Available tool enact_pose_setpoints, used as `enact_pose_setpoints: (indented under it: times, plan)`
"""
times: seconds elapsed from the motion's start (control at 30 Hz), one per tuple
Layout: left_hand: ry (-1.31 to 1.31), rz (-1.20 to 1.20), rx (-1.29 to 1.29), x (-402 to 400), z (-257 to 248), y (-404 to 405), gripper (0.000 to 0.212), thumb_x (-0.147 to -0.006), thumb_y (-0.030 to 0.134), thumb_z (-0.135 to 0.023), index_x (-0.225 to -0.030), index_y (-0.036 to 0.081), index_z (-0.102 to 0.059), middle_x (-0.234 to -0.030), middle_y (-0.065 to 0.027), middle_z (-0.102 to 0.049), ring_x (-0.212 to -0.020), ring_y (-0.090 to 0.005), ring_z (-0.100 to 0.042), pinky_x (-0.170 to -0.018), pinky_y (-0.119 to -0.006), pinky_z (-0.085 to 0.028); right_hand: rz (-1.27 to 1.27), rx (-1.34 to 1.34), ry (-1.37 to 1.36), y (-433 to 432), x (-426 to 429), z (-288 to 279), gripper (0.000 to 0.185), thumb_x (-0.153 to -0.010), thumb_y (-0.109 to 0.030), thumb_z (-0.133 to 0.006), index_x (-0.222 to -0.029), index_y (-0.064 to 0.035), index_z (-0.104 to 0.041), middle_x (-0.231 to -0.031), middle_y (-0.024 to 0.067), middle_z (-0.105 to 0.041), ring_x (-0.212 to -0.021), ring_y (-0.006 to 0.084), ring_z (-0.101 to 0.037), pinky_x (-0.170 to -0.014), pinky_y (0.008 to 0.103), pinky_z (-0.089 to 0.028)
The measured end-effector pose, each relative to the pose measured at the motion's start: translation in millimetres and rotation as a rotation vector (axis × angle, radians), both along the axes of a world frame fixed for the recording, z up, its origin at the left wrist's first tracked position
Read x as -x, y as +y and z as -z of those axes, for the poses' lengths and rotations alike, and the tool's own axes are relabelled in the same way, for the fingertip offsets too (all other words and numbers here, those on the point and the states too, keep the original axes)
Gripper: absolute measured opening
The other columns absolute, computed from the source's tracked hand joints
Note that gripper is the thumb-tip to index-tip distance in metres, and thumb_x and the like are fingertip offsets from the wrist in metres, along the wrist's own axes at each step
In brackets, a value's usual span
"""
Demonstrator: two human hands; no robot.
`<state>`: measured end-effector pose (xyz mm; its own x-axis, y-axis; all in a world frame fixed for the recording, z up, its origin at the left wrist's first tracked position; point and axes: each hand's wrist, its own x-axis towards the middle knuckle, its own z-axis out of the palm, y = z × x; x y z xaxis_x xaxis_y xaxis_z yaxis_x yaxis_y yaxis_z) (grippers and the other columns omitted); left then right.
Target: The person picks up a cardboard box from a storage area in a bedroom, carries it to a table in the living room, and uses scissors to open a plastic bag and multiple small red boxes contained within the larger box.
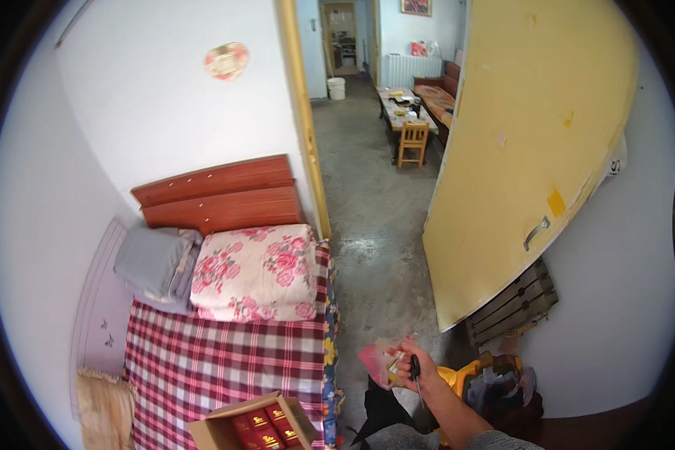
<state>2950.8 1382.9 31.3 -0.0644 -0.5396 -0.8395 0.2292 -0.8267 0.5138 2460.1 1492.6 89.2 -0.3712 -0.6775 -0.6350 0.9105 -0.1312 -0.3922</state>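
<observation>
My right hand (pixel 414 364) is closed around a black-handled tool (pixel 414 367). Its thin metal shaft points down along my wrist; whether it is a screwdriver or a small knife I cannot tell. From the same fingers hangs a thin pink and clear plastic bag (pixel 376 363) with something yellow in it. My left hand is out of view. At the bottom, an open cardboard box (pixel 199 434) holding several dark red packets with gold print (pixel 270 437) sits on the checked bed sheet (pixel 225 349).
A folded floral quilt (pixel 256 273) and grey bedding (pixel 149 261) lie by the wooden headboard (pixel 222 194). The yellow door (pixel 517 140) stands ajar to the right of the doorway. Behind it lean wooden slats (pixel 514 304); nearby are heaped bags (pixel 498 388). A small chair (pixel 413 143) stands beyond.
</observation>
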Motion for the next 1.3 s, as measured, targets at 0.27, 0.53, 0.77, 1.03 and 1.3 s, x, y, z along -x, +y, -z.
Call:
enact_pose_setpoints:
  times: [0.27, 0.53, 0.77, 1.03, 1.3]
  plan:
    - [0.106, 0.281, 0.05, 223.3, -35.0, -94.3, 0.024, -0.097, 0.008, -0.064, -0.116, -0.005, -0.059, -0.109, -0.019, -0.066, -0.108, -0.0347, -0.065, -0.104, -0.049, -0.055, 0.179, -0.043, -0.12, -20.6, 148.6, -5.3, 0.017, -0.099, -0.022, -0.062, -0.1, -0.0055, -0.063, -0.119, 0.0143, -0.069, -0.053, 0.0083, -0.047, -0.045, 0.0239, -0.037]
    - [0.137, 0.54, 0.025, 496.8, -71.1, -183.7, 0.028, -0.096, 0.017, -0.068, -0.119, 0.002, -0.061, -0.114, -0.0152, -0.064, -0.104, -0.0306, -0.065, -0.096, -0.051, -0.058, 0.154, -0.044, 0.096, -79.8, 304.3, -24.3, 0.022, -0.098, -0.023, -0.062, -0.102, -0.0013, -0.062, -0.106, 0.0124, -0.068, -0.052, 0.0082, -0.045, -0.042, 0.0237, -0.035]
    - [0.346, 0.784, 0.06, 685.3, -45.7, -276.1, 0.036, -0.097, 0.016, -0.065, -0.129, 0.001, -0.058, -0.116, -0.015, -0.064, -0.112, -0.0324, -0.064, -0.097, -0.049, -0.057, 0.25, -0.27, 0.192, -148.9, 427.4, -37.3, 0.024, -0.097, -0.026, -0.062, -0.103, -0.0025, -0.062, -0.106, 0.0141, -0.069, -0.053, 0.0092, -0.045, -0.045, 0.0234, -0.037]
    - [0.238, 0.882, 0.082, 919.7, -68.8, -392.5, 0.027, -0.097, 0.007, -0.056, -0.121, -0.006, -0.06, -0.115, -0.0154, -0.069, -0.108, -0.0304, -0.069, -0.091, -0.047, -0.063, 0.236, -0.394, 0.317, -239.6, 568.8, -74.0, 0.021, -0.097, -0.017, -0.067, -0.107, 0.0001, -0.065, -0.102, 0.0095, -0.071, -0.054, 0.0085, -0.046, -0.049, 0.023, -0.036]
    - [0.363, 0.815, 0.083, 1122.4, -33.5, -506.2, 0.02, -0.099, 0.009, -0.057, -0.115, -0.002, -0.059, -0.108, -0.0146, -0.067, -0.097, -0.0285, -0.07, -0.083, -0.045, -0.063, 0.032, -0.415, 0.548, -352.6, 736.2, -35.2, 0.043, -0.091, -0.019, -0.076, -0.127, 0.0016, -0.065, -0.101, 0.0067, -0.072, -0.082, 0.0101, -0.062, -0.071, 0.024, -0.047]
